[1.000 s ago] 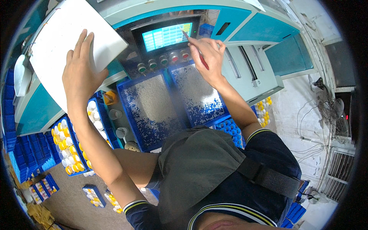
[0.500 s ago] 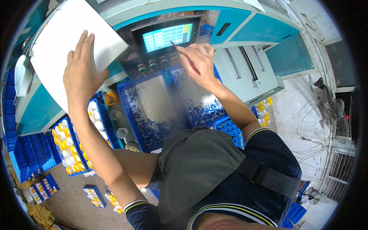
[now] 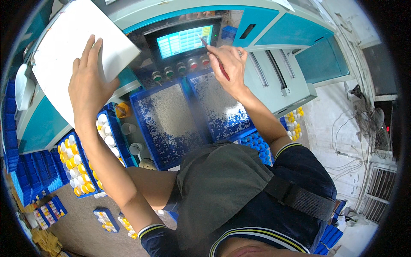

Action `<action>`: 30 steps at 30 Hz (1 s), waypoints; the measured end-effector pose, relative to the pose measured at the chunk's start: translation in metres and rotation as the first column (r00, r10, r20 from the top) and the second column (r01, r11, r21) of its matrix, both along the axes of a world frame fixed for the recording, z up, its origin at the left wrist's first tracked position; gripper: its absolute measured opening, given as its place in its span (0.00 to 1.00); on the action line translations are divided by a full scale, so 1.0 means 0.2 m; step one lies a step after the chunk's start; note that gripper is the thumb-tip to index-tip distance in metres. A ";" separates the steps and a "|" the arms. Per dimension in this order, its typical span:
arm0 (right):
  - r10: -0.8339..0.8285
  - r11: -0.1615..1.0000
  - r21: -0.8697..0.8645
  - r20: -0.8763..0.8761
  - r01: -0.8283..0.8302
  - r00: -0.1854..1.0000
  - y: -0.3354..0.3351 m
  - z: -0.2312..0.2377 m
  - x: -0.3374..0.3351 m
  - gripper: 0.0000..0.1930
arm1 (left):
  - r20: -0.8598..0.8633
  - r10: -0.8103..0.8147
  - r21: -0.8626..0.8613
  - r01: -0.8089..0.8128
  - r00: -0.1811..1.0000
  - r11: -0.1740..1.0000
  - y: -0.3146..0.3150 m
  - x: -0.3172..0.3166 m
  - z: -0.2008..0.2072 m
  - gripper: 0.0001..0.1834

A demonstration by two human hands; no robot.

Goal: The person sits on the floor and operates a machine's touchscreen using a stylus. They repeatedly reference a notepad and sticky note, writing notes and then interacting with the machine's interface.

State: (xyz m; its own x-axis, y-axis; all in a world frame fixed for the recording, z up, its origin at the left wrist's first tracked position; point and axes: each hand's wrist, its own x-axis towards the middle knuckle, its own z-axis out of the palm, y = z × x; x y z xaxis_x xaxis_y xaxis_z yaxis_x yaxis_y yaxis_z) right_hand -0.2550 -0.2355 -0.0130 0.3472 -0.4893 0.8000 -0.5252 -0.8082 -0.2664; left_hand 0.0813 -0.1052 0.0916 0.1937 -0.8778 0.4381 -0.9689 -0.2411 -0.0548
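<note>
My left hand (image 3: pixel 89 83) lies with fingers stretched on a large white sheet or pad of paper (image 3: pixel 64 45), whose edge curls up beside the thumb. In my right hand (image 3: pixel 233 66) is a slim dark red pen-like stick (image 3: pixel 223 72), gripped between the fingers. Its thin tip is over the right part of a lit touch screen (image 3: pixel 180 42); I cannot tell whether it touches. Under the screen runs a row of round push buttons (image 3: pixel 181 67), green and red. Two blue trays (image 3: pixel 150 143) strewn with small white pellets sit below the panel.
Blue crates of white and yellow caps (image 3: pixel 73 162) stand at left, near stacked blue bins (image 3: pixel 36 171). An orange container (image 3: pixel 123 110) and clear cups are beside the trays. Blue tubes (image 3: pixel 256 145) lie under my right arm. A pale machine bed with slots (image 3: pixel 274 81) is at right.
My right hand has shifted right, carrying the red stick's tip from the middle of the screen toward its right side. The red buttons now show. My left hand stays on the paper.
</note>
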 end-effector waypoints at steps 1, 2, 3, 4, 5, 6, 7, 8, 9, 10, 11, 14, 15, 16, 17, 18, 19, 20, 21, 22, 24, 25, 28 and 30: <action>0.003 1.000 0.007 -0.002 -0.003 1.000 0.01 -0.01 -0.01 0.12 | -0.016 0.003 0.002 -0.003 1.000 1.000 0.00 0.00 0.00 0.57; 0.003 1.000 0.022 -0.012 -0.003 1.000 0.01 -0.02 -0.01 0.12 | -0.008 0.001 0.000 -0.001 1.000 1.000 0.00 0.00 0.00 0.58; 0.012 0.999 0.031 -0.024 -0.011 1.000 0.02 -0.03 -0.02 0.12 | -0.012 0.001 -0.002 -0.001 1.000 1.000 0.00 0.00 0.00 0.58; 0.018 0.999 0.046 -0.042 -0.016 0.999 0.03 -0.04 -0.02 0.11 | -0.024 -0.003 -0.007 0.003 1.000 1.000 0.00 0.00 0.00 0.58; 0.030 0.998 0.049 -0.047 -0.028 0.998 0.04 -0.05 -0.03 0.11 | -0.017 -0.001 -0.007 0.001 1.000 1.000 0.00 0.00 0.01 0.58; 0.020 0.998 0.062 -0.058 -0.016 0.998 0.04 -0.06 -0.03 0.11 | -0.017 -0.004 -0.008 0.004 1.000 1.000 0.00 0.00 0.01 0.58; 0.014 0.998 0.064 -0.055 -0.011 0.998 0.04 -0.07 -0.02 0.11 | -0.026 -0.011 -0.012 0.011 1.000 1.000 0.00 0.00 0.01 0.58; 0.007 0.997 0.078 -0.056 -0.003 0.998 0.04 -0.07 -0.02 0.11 | -0.017 -0.003 -0.004 0.003 1.000 1.000 0.00 -0.01 0.00 0.58; 0.009 0.998 0.070 -0.057 -0.005 0.998 0.04 -0.07 -0.02 0.11 | -0.015 0.003 -0.001 -0.003 1.000 1.000 0.00 0.00 0.00 0.58; 0.009 0.997 0.075 -0.062 -0.004 0.998 0.05 -0.07 -0.03 0.10 | -0.016 -0.001 -0.006 0.001 1.000 1.000 0.00 0.00 0.00 0.58; 0.011 0.997 0.078 -0.060 -0.006 0.998 0.05 -0.07 -0.03 0.10 | -0.009 -0.001 -0.005 0.001 1.000 1.000 0.00 0.00 0.00 0.58; 0.078 0.995 0.064 -0.024 -0.076 0.997 0.06 -0.05 0.00 0.11 | -0.002 -0.022 -0.023 0.022 1.000 0.999 0.00 0.00 0.00 0.58; 0.083 0.995 0.058 -0.037 -0.081 0.996 0.06 -0.05 0.00 0.11 | 0.001 -0.025 -0.025 0.025 1.000 0.999 0.00 0.01 0.00 0.58; 0.089 0.995 0.052 -0.049 -0.087 0.995 0.07 -0.04 0.01 0.11 | -0.004 -0.023 -0.022 0.023 1.000 0.999 0.00 0.01 0.00 0.58; 0.094 0.994 0.057 -0.066 -0.090 0.993 0.07 -0.04 0.01 0.12 | 0.004 -0.029 -0.029 0.029 1.000 0.999 0.01 0.01 0.00 0.58; 0.092 0.994 0.063 -0.078 -0.087 0.993 0.07 -0.04 0.01 0.12 | 0.004 -0.033 -0.030 0.033 0.999 0.999 0.01 0.01 0.00 0.58; 0.088 0.993 0.081 -0.095 -0.080 0.992 0.08 -0.04 0.01 0.12 | 0.005 -0.036 -0.032 0.036 0.999 0.999 0.01 0.01 0.00 0.58; 0.085 0.992 0.099 -0.113 -0.073 0.990 0.08 -0.05 0.01 0.12 | 0.009 -0.034 -0.032 0.035 0.999 0.999 0.01 0.01 0.00 0.58; 0.086 0.992 0.097 -0.117 -0.075 0.989 0.08 -0.05 0.01 0.12 | 0.013 -0.033 -0.033 0.033 0.999 0.999 0.01 0.01 -0.01 0.58; 0.087 0.993 0.096 -0.120 -0.075 0.989 0.08 -0.05 0.01 0.12 | 0.015 -0.038 -0.038 0.038 0.999 0.999 0.01 0.01 -0.01 0.58; 0.092 0.992 0.100 -0.126 -0.079 0.988 0.08 -0.06 0.01 0.12 | 0.003 -0.027 -0.023 0.027 1.000 0.999 0.01 0.01 0.00 0.58; 0.095 0.991 0.103 -0.129 -0.082 0.987 0.08 -0.06 0.01 0.12 | -0.009 -0.026 -0.018 0.025 1.000 1.000 0.00 0.01 0.00 0.58; 0.097 0.991 0.105 -0.132 -0.083 0.986 0.08 -0.07 0.01 0.12 | -0.013 -0.019 -0.008 0.019 1.000 1.000 0.00 0.01 0.00 0.59; 0.097 0.991 0.108 -0.129 -0.083 0.987 0.08 -0.07 0.01 0.12 | 0.000 -0.010 -0.005 0.010 1.000 1.000 0.00 0.01 0.00 0.59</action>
State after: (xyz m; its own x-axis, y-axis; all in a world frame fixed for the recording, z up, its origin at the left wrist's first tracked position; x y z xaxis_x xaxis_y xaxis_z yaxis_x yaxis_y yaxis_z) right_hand -0.2533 -0.2193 -0.0265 0.4942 -0.5279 0.6907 -0.4882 -0.8259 -0.2819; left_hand 0.0830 -0.1050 0.0909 0.1848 -0.8775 0.4425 -0.9714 -0.2314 -0.0531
